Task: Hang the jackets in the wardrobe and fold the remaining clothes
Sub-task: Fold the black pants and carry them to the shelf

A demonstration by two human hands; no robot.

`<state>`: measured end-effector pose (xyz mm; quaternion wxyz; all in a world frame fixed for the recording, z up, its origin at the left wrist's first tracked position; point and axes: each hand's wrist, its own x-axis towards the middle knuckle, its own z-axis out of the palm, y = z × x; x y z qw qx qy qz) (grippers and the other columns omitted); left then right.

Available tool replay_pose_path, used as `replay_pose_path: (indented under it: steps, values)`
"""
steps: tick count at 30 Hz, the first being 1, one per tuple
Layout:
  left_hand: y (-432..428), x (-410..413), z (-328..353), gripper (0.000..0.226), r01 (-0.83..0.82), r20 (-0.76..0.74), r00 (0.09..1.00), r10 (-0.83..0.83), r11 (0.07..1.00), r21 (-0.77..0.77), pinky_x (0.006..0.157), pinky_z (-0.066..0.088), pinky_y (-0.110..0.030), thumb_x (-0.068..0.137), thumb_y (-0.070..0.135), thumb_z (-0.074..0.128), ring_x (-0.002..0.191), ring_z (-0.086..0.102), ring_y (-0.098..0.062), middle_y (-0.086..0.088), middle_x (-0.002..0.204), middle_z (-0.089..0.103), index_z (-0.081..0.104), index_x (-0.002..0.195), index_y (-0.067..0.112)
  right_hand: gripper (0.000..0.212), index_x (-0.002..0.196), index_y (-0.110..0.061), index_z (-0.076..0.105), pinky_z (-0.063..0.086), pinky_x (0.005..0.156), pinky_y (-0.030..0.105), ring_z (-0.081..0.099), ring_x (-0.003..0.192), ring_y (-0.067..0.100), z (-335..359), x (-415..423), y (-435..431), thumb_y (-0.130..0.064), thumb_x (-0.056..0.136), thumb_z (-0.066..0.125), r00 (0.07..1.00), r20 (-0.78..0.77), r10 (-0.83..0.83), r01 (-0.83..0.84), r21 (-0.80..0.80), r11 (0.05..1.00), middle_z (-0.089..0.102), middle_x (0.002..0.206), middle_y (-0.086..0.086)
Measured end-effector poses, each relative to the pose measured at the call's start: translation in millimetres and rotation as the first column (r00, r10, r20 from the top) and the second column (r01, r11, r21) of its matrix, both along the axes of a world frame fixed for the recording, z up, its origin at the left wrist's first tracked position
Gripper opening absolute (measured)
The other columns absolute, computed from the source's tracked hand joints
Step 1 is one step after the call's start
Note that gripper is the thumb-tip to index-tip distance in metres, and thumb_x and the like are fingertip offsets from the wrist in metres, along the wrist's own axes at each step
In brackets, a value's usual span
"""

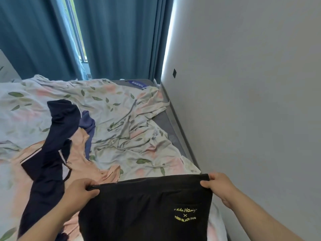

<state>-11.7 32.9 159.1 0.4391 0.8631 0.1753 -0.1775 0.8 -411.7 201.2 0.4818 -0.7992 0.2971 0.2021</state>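
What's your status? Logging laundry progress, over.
Left hand and right hand grip black garment by its top corners, held spread over bed. Navy, pink and blue clothes lie unfolded at left. Nothing obstructing.

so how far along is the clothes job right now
Nothing folded or hung shows in this view, and no wardrobe is in view. In hand: the left hand and right hand grip the top corners of a black garment with yellow print, held up spread. Left: the navy garment, the peach garment and a blue piece lie loose on the floral sheet.
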Motion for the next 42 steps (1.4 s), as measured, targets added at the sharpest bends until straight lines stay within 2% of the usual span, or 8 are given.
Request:
replay_pose_path:
  steps: [8,14,17,22,28,32,35,42]
  values:
    - [-32,57,-139,0.003,-0.219,0.069,0.975,0.210,0.958,0.186,0.076,0.052,-0.040,0.084,0.014,0.073,0.082,0.065,-0.028,-0.005,0.081,0.073,0.076,0.084,0.014,0.006,0.091,-0.008,0.070,0.036,0.037,0.021,0.047,0.033,0.007,-159,87,5,-0.013,0.091,0.067,0.983,-0.031,-0.179,0.179,0.003,0.984,0.056,0.045,-0.004]
    - [-33,107,-228,0.010,-0.390,0.157,0.919,0.361,0.887,0.248,0.068,0.051,-0.040,0.088,0.022,0.064,0.073,0.063,-0.028,-0.001,0.076,0.068,0.067,0.079,0.021,0.023,0.119,-0.020,0.055,0.056,0.069,0.030,0.066,0.100,0.020,-258,143,14,-0.009,0.099,0.055,0.958,-0.028,-0.286,0.280,0.312,0.908,0.069,0.106,0.007]
    - [-36,140,-253,0.009,-0.480,0.232,0.867,0.440,0.863,0.158,0.079,0.055,-0.048,0.088,0.018,0.063,0.081,0.066,-0.033,-0.006,0.084,0.069,0.067,0.081,0.019,0.026,0.111,-0.025,0.062,0.053,0.076,0.030,0.063,0.105,0.013,-296,168,19,-0.004,0.096,0.058,0.958,0.044,-0.283,0.251,0.351,0.902,0.069,0.110,0.002]
    - [-27,203,-284,0.017,-0.478,0.343,0.866,0.364,0.805,0.352,0.081,0.043,-0.035,0.091,0.020,0.063,0.101,0.060,-0.036,-0.016,0.104,0.070,0.071,0.101,0.010,0.041,0.100,-0.031,0.062,0.052,0.071,0.021,0.065,0.087,0.000,-328,220,44,0.007,0.083,0.063,0.955,0.242,-0.172,0.089,0.319,0.943,0.069,0.102,-0.007]
    - [-40,253,-302,0.031,-0.557,0.397,0.812,0.427,0.771,0.310,0.101,0.037,-0.035,0.096,0.015,0.056,0.123,0.051,-0.035,-0.022,0.132,0.056,0.058,0.125,0.002,0.090,0.153,-0.024,0.025,0.048,0.104,0.044,0.054,0.123,0.022,-365,259,67,-0.002,0.079,0.071,0.953,0.303,0.017,-0.076,0.183,0.980,0.049,0.141,0.006]
    - [-92,201,-330,0.066,-0.224,0.450,0.893,0.001,0.868,0.443,0.118,0.019,-0.046,0.091,0.035,0.061,0.145,0.024,-0.035,-0.017,0.160,0.019,0.036,0.147,0.009,0.104,0.152,-0.042,-0.008,0.035,0.115,0.041,0.041,0.138,0.021,-372,225,66,-0.030,0.083,0.069,0.842,0.364,0.399,-0.340,-0.216,0.915,0.035,0.156,0.002]
    - [-134,145,-361,0.076,0.194,0.328,0.807,-0.492,0.745,0.638,0.117,0.017,-0.056,0.086,0.056,0.045,0.147,0.021,-0.035,-0.015,0.160,0.025,0.037,0.148,0.013,0.095,0.152,-0.035,0.000,0.039,0.107,0.042,0.048,0.126,0.028,-378,181,54,-0.029,0.086,0.068,0.695,0.461,0.552,-0.309,-0.502,0.808,0.049,0.139,0.010]
    - [-148,125,-390,0.080,0.280,0.144,0.820,-0.554,0.608,0.743,0.120,0.013,-0.051,0.089,0.066,0.027,0.149,0.022,-0.028,-0.009,0.161,0.025,0.031,0.154,0.018,0.052,0.137,-0.009,0.054,0.033,0.112,0.044,0.040,0.135,0.030,-400,105,-15,-0.022,0.088,0.068,0.763,0.414,0.496,-0.131,-0.652,0.746,0.047,0.143,0.013]
